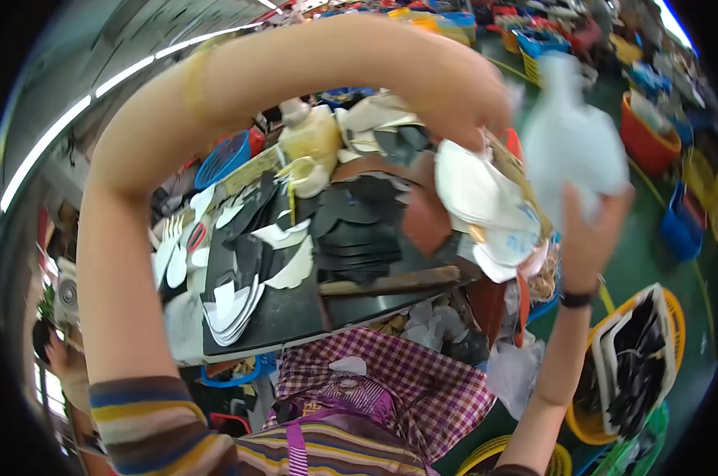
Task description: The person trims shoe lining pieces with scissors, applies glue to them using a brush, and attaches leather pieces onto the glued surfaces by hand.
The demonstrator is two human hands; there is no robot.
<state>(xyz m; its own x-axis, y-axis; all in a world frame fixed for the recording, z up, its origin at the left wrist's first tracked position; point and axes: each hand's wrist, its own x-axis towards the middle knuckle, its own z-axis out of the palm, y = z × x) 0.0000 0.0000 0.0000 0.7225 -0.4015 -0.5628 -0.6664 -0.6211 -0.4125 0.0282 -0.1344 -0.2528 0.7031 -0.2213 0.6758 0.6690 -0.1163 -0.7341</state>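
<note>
My right hand (593,234), wearing a dark wristband, is raised at the right, its fingers closed on the lower end of a pale bottle-shaped thing (573,135). Motion blur hides what kind of thing that is. My left arm arches across the top of the view. My left hand (470,99) hangs over a stack of white cut pieces (478,182) at the table's right end, its fingers smeared and partly hidden. Blue marks show on the lower part of that stack. Left of it lie a reddish-brown piece (426,218) and stacked black scalloped pieces (357,234).
On the dark table (287,317) lie a wooden stick (390,282), red-handled scissors (195,236), a white fork (168,242) and a yellowish container (311,139). A yellow basket (676,333) with black pieces stands at lower right. A checked apron (446,393) covers my lap.
</note>
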